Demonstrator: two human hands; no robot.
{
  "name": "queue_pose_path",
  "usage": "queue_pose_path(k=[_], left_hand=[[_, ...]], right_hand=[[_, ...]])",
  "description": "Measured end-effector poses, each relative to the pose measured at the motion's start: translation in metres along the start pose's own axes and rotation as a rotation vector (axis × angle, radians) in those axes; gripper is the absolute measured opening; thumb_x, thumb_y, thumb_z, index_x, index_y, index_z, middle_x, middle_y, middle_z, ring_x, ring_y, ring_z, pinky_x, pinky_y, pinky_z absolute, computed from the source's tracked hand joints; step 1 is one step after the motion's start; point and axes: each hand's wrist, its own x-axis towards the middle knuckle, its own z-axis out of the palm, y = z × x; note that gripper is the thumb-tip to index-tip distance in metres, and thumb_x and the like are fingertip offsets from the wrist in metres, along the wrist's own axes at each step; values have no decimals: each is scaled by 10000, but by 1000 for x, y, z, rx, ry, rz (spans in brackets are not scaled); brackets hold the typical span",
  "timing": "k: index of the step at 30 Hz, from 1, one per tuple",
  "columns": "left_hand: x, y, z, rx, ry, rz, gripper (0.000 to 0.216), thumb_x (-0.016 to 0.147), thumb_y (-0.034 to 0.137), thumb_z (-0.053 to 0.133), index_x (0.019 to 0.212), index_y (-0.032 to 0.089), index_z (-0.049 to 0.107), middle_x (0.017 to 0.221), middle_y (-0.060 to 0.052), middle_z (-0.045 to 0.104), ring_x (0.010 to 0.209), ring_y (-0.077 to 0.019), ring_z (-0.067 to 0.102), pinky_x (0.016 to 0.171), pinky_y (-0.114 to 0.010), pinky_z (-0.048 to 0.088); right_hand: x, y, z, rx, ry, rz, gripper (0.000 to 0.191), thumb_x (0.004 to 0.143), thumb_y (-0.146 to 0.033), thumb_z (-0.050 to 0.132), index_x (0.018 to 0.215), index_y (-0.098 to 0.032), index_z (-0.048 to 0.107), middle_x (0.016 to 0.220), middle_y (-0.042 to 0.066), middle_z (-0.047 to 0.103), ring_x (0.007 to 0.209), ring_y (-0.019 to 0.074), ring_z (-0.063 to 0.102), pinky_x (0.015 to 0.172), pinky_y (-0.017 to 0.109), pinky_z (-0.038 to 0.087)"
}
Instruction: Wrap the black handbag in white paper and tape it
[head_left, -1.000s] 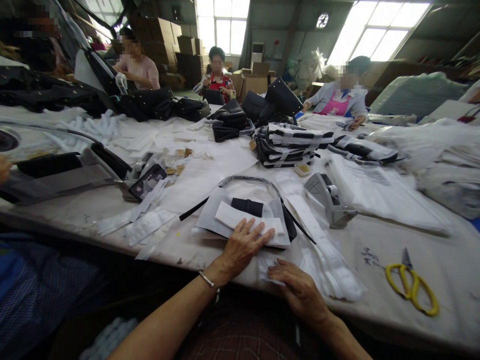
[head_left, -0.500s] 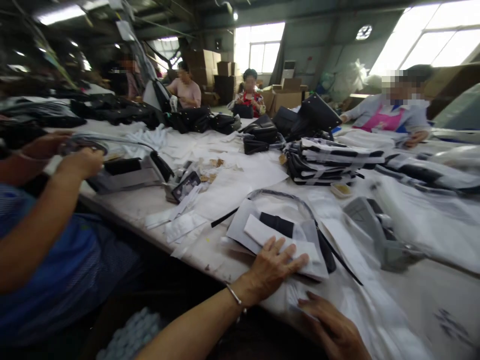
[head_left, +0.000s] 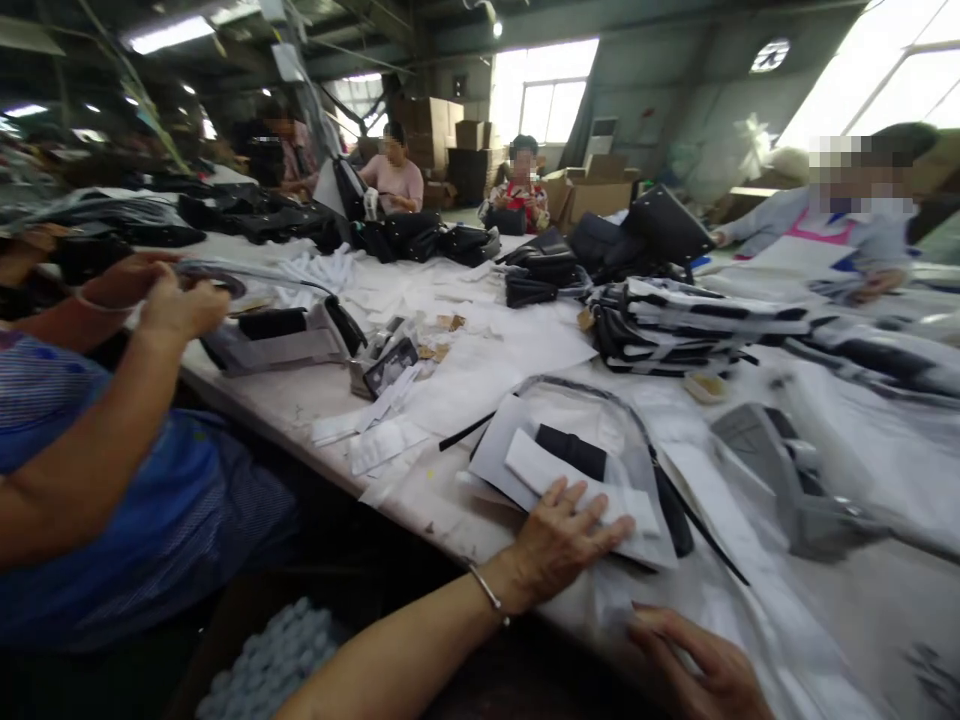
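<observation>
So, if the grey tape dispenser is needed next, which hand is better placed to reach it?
Probably the right hand: it is nearer the grey tape dispenser, while the left hand rests on the white strip over the bag.

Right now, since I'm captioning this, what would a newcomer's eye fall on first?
The black bag just right of centre, partly covered by white sheets, stands out first. Beyond it, to the right, is a stack of dark bags; at the left, a co-worker's blue clothing.
</observation>
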Motion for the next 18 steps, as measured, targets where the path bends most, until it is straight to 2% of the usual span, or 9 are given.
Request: queue_pose_path(k=[6,12,18], left_hand=[[0,-2,7,-62,43,-14,421,1005,274,399,1418,319,461,1386,-48,540,1245,-263,517,1081,-476,393],[-1,-2,4,-38,28,14,403,1021,290,365,1409,313,470,1498,-18,444,1299,-255,473,1098,-493,378],[0,-1,2,-72,-12,0,405,1023,279,370,1418,306,459,1448,-24,503,1309,-243,474,1129,-498,348]], right_hand=[[19,-22,-1,-22,2,70,209,962,-336,554,826,-240,681,746,-3,734,663,169,723,628,201,588],[26,-23,-8,7,-65,23,126,948,-260,575,917,-239,696,758,6,722,660,158,700,632,216,569],[27,-22,-7,43,-124,52,129,952,-241,564,912,-241,686,743,1,708,645,153,682,611,225,550]])
